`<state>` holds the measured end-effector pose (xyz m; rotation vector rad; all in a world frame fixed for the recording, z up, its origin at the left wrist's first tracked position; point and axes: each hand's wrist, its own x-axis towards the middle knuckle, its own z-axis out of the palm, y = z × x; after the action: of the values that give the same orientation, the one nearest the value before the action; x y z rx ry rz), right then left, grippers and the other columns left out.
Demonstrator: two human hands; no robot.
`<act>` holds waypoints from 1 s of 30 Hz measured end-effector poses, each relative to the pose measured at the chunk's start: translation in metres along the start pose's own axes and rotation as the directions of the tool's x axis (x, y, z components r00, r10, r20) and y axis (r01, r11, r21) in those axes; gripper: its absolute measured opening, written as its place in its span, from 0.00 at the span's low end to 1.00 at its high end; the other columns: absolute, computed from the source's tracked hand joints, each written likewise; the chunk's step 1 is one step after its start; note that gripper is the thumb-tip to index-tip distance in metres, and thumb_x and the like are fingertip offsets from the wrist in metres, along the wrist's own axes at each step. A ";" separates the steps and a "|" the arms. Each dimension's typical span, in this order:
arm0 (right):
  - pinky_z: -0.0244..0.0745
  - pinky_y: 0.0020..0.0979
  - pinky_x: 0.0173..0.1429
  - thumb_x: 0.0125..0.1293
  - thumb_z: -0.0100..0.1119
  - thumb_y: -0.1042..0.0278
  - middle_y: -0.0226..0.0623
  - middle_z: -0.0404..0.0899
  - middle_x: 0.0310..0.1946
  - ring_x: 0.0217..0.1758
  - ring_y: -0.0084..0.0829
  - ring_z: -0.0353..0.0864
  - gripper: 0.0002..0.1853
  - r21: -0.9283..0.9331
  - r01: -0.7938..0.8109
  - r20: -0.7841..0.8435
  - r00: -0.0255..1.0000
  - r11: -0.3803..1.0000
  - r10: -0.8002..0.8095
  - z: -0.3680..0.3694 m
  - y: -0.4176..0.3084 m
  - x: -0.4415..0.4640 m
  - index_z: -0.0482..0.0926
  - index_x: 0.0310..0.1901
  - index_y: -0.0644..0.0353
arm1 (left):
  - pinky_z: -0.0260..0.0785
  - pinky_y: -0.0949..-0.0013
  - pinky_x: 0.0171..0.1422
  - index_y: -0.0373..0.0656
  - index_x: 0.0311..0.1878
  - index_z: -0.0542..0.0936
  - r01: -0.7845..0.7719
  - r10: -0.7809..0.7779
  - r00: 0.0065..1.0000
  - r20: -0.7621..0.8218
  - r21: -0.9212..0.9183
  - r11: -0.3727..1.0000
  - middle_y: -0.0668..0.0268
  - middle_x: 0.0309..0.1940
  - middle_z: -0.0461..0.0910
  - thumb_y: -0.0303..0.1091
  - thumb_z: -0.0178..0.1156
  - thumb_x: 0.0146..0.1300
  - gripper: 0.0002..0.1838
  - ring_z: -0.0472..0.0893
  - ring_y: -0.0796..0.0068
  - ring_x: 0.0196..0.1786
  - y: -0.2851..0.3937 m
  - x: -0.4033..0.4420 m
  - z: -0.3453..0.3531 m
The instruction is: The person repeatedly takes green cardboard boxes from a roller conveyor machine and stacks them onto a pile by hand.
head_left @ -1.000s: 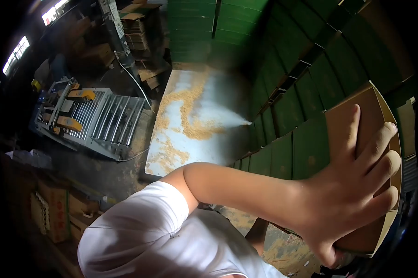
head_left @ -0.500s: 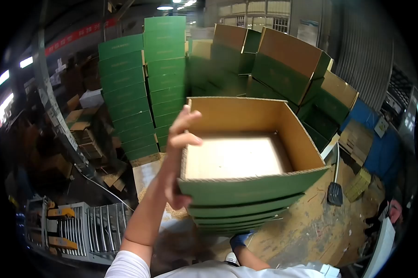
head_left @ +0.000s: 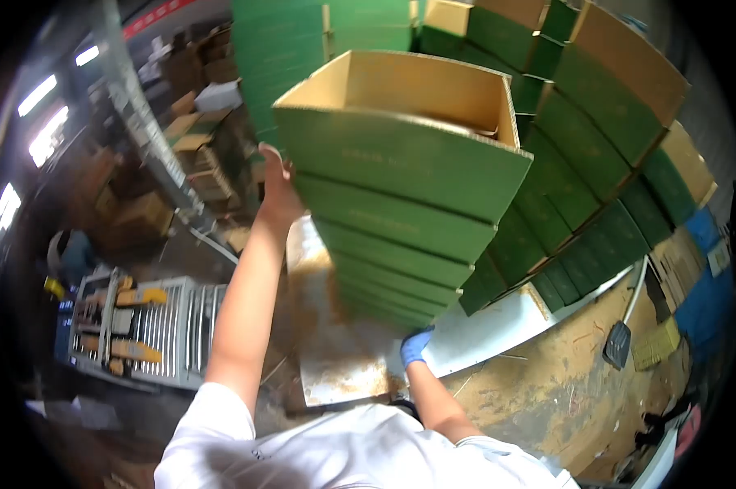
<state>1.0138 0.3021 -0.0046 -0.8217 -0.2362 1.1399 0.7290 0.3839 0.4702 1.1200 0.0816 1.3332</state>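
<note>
A tall stack of green cardboard boxes [head_left: 392, 204] stands in front of me, slightly tilted. Its top box is open and shows a brown inside [head_left: 425, 90]. My bare left hand [head_left: 280, 186] lies against the stack's left side below the top box, thumb raised, other fingers partly hidden. Down at the stack's base, my right hand [head_left: 417, 345] in a blue glove holds the lower edge, with its fingertips hidden underneath. Whether the base touches the pale metal sheet [head_left: 343, 375] below cannot be made out.
More stacks of green boxes rise behind [head_left: 286, 65] and to the right [head_left: 580, 138]. A roller conveyor [head_left: 172, 326] is at left, near a metal post [head_left: 144, 106]. A black shovel [head_left: 617, 344] lies on the littered floor at right, beside flattened cardboard [head_left: 678, 265].
The stack has swung away from me and over the metal sheet, its front now facing me. My left hand has gone from the top box's rim to the stack's side.
</note>
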 end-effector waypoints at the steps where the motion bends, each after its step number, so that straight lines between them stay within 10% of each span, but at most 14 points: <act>1: 0.64 0.39 0.75 0.81 0.40 0.51 0.38 0.72 0.69 0.69 0.39 0.70 0.27 -0.421 0.208 0.123 0.977 0.883 -0.172 -0.036 0.035 0.032 0.69 0.71 0.59 | 0.63 0.47 0.76 0.45 0.77 0.65 0.026 -0.027 1.000 -0.010 -0.066 0.997 0.57 0.72 0.69 0.81 0.37 0.67 0.52 0.69 0.56 0.73 0.009 0.005 -0.006; 2: 0.69 0.40 0.70 0.79 0.46 0.58 0.40 0.74 0.66 0.66 0.39 0.73 0.23 -0.715 0.418 0.317 0.908 0.561 -0.273 -0.073 0.060 0.064 0.70 0.70 0.58 | 0.63 0.46 0.76 0.45 0.76 0.65 0.050 -0.053 0.998 -0.019 -0.133 0.990 0.57 0.72 0.70 0.81 0.35 0.67 0.52 0.69 0.55 0.73 0.018 0.010 -0.012; 5: 0.65 0.27 0.45 0.68 0.58 0.38 0.28 0.81 0.43 0.40 0.25 0.71 0.26 -0.671 -0.311 -0.010 0.911 0.673 0.412 0.004 -0.109 0.054 0.82 0.54 0.52 | 0.63 0.46 0.76 0.45 0.76 0.66 0.100 -0.102 0.871 -0.481 -0.030 0.994 0.56 0.72 0.70 0.80 0.32 0.69 0.51 0.70 0.55 0.72 0.028 0.041 0.029; 7: 0.70 0.35 0.68 0.75 0.55 0.47 0.33 0.82 0.57 0.58 0.30 0.78 0.24 -0.367 0.034 0.296 0.952 0.930 0.082 0.115 -0.231 0.024 0.80 0.63 0.55 | 0.64 0.46 0.75 0.45 0.75 0.66 0.091 -0.230 0.873 -0.430 -0.318 0.944 0.56 0.71 0.71 0.79 0.33 0.70 0.49 0.71 0.55 0.71 0.040 0.049 0.022; 8: 0.64 0.38 0.77 0.80 0.51 0.50 0.37 0.79 0.64 0.69 0.32 0.75 0.25 -0.253 0.089 0.377 0.926 0.963 0.013 0.155 -0.276 0.028 0.77 0.67 0.58 | 0.66 0.46 0.73 0.46 0.73 0.70 0.219 -0.134 0.821 -0.555 0.090 0.972 0.58 0.70 0.73 0.76 0.42 0.71 0.45 0.73 0.55 0.69 0.037 0.051 0.030; 9: 0.65 0.37 0.75 0.81 0.49 0.49 0.37 0.76 0.67 0.69 0.33 0.74 0.27 -0.231 0.191 0.513 0.857 0.954 -0.048 0.198 -0.310 0.025 0.73 0.69 0.60 | 0.74 0.51 0.65 0.43 0.64 0.78 0.282 -0.207 0.735 -0.645 0.014 0.959 0.56 0.61 0.79 0.69 0.57 0.68 0.39 0.80 0.60 0.60 0.039 0.053 0.036; 13: 0.69 0.38 0.73 0.81 0.48 0.49 0.38 0.71 0.71 0.71 0.34 0.73 0.30 -0.161 0.777 0.902 0.366 0.608 -0.228 0.356 -0.399 -0.003 0.64 0.76 0.57 | 0.75 0.56 0.58 0.41 0.59 0.80 0.326 -0.134 0.754 -0.643 0.188 0.927 0.58 0.54 0.81 0.67 0.61 0.66 0.36 0.81 0.64 0.53 0.049 0.065 0.054; 15: 0.71 0.37 0.72 0.80 0.49 0.51 0.39 0.72 0.69 0.70 0.34 0.74 0.30 -0.148 0.863 0.935 0.282 0.483 -0.217 0.375 -0.402 0.006 0.63 0.77 0.56 | 0.75 0.59 0.54 0.41 0.57 0.80 0.321 -0.100 0.771 -0.629 0.248 0.914 0.59 0.50 0.82 0.66 0.63 0.65 0.35 0.82 0.66 0.49 0.054 0.068 0.064; 17: 0.73 0.37 0.70 0.80 0.51 0.53 0.40 0.73 0.67 0.68 0.34 0.75 0.30 -0.222 0.192 0.824 0.561 0.956 0.079 0.390 -0.403 -0.009 0.62 0.77 0.56 | 0.76 0.62 0.50 0.40 0.55 0.81 0.308 -0.070 0.786 -0.614 0.291 0.906 0.59 0.47 0.82 0.64 0.64 0.64 0.34 0.82 0.67 0.45 0.061 0.072 0.068; 21: 0.73 0.38 0.72 0.79 0.52 0.58 0.44 0.70 0.71 0.68 0.35 0.75 0.30 -0.134 0.343 0.880 0.472 0.930 -0.047 0.397 -0.417 0.006 0.62 0.78 0.55 | 0.77 0.67 0.43 0.38 0.50 0.82 0.245 0.001 0.834 -0.552 0.371 0.896 0.61 0.40 0.84 0.62 0.68 0.62 0.32 0.84 0.71 0.38 0.079 0.076 0.082; 23: 0.72 0.40 0.74 0.78 0.53 0.57 0.46 0.67 0.74 0.73 0.37 0.72 0.32 0.047 0.714 0.946 0.192 0.699 -0.261 0.420 -0.436 0.005 0.59 0.79 0.57 | 0.78 0.70 0.39 0.37 0.47 0.83 0.209 0.030 0.860 -0.509 0.404 0.891 0.62 0.36 0.84 0.61 0.70 0.61 0.31 0.84 0.73 0.34 0.093 0.072 0.090; 27: 0.59 0.39 0.82 0.75 0.52 0.56 0.43 0.60 0.79 0.81 0.38 0.60 0.35 0.083 0.653 0.912 0.255 0.753 -0.322 0.475 -0.441 -0.087 0.59 0.79 0.60 | 0.80 0.70 0.41 0.39 0.52 0.84 0.157 -0.041 0.923 -0.384 0.277 0.948 0.61 0.38 0.87 0.50 0.72 0.62 0.24 0.86 0.71 0.36 0.133 0.044 0.089; 28: 0.51 0.39 0.84 0.79 0.47 0.50 0.45 0.58 0.80 0.83 0.38 0.55 0.36 0.034 0.942 0.910 0.109 0.335 -0.399 0.478 -0.440 -0.103 0.55 0.80 0.61 | 0.81 0.69 0.43 0.40 0.53 0.84 0.096 0.002 0.923 -0.385 0.237 0.967 0.60 0.40 0.87 0.46 0.72 0.63 0.22 0.87 0.70 0.38 0.138 0.035 0.092; 30: 0.46 0.37 0.85 0.77 0.52 0.51 0.44 0.56 0.81 0.84 0.37 0.54 0.39 0.065 0.944 0.897 0.086 0.322 -0.433 0.485 -0.423 -0.140 0.53 0.81 0.62 | 0.83 0.63 0.52 0.39 0.61 0.79 -0.021 0.117 0.932 -0.343 0.272 0.962 0.58 0.47 0.87 0.35 0.70 0.63 0.24 0.88 0.64 0.45 0.156 0.013 0.092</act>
<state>0.9831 0.3303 0.6532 -0.4218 -1.7290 0.2505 0.6781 0.3134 0.6291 1.0960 0.5050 1.6134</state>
